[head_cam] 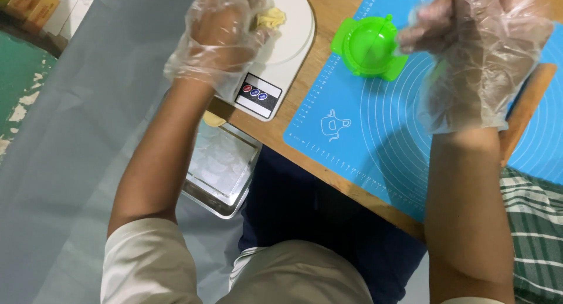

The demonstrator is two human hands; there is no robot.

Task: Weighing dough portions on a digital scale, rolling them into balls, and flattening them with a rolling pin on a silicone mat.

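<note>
My forearms rise from my pale sleeves close under the camera, both hands in loose clear plastic gloves. My left hand is curled over the white kitchen scale, fingers bent down onto a lump of yellow dough that sits on the scale's plate; the glove hides how tightly I have it, so I cannot tell whether I am pinching it or only pressing on it. My right hand is loosely closed above the blue baking mat, fingertips drawn together just beside the green round dumpling press, which lies shut on the mat. Whether anything is between those fingers I cannot tell. A wooden rolling pin lies on the mat behind my right wrist. Below the scale, at the edge of the wooden table, a shallow metal tray sits, with a small yellow piece at its far corner.
</note>
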